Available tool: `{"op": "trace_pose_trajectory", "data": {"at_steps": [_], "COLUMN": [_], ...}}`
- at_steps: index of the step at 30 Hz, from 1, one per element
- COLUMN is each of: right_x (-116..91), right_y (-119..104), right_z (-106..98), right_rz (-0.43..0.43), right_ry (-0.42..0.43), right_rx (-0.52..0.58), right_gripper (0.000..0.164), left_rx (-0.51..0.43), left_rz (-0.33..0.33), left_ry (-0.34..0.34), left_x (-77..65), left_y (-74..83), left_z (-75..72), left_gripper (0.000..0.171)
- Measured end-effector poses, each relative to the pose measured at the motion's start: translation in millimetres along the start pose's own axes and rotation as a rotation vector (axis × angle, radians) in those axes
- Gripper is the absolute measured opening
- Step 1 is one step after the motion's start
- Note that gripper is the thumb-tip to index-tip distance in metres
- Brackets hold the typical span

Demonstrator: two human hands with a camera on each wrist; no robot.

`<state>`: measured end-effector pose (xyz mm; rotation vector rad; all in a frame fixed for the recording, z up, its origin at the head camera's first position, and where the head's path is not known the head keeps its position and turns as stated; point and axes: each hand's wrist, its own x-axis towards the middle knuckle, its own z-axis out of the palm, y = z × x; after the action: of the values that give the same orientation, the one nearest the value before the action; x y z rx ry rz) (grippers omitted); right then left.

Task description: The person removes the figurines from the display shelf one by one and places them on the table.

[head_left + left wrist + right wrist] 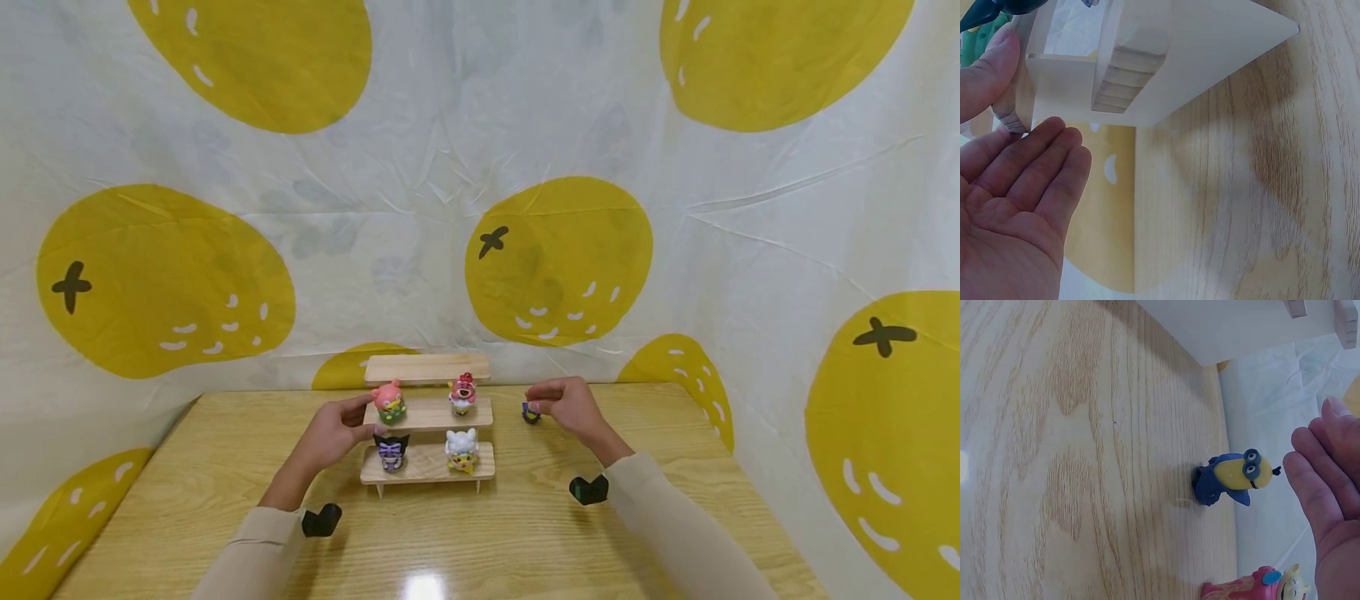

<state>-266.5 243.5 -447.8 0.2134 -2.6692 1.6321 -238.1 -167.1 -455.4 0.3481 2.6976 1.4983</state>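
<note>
My left hand is at the left end of a three-tier wooden display stand, pinching the end of one tier between thumb and fingers in the left wrist view. On the middle tier stand a pink-hooded figure and a red-purple bear figure. The lowest tier bears a purple figure with black ears and a white-hooded figure. Right of the stand, my right hand hovers beside a blue-and-yellow Minion figure. Its fingers are extended, apart from the figure.
A red figure with a cream head stands near the Minion in the right wrist view. The wooden table meets a white cloth with yellow fruit prints behind it and at both sides.
</note>
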Motion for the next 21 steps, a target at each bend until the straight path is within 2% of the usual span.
{"op": "trace_pose_trajectory", "data": {"at_steps": [14,21], "right_x": [0.2,-1.7], "right_y": [-0.5,-4.5], "right_z": [2.4,0.7], "right_rz": [-0.024,-0.036], "right_ry": [-0.011,-0.048], "right_rx": [0.036,0.058], "right_gripper": [0.021,0.025], "left_rx": [0.007,0.0], "left_rz": [-0.008,-0.007], "left_ry": [0.004,0.007], "left_x": [-1.2,-0.4], "left_y": [1.7,0.2], "left_z": [-0.6,-0.4], "left_gripper": [0.066,0.066]}}
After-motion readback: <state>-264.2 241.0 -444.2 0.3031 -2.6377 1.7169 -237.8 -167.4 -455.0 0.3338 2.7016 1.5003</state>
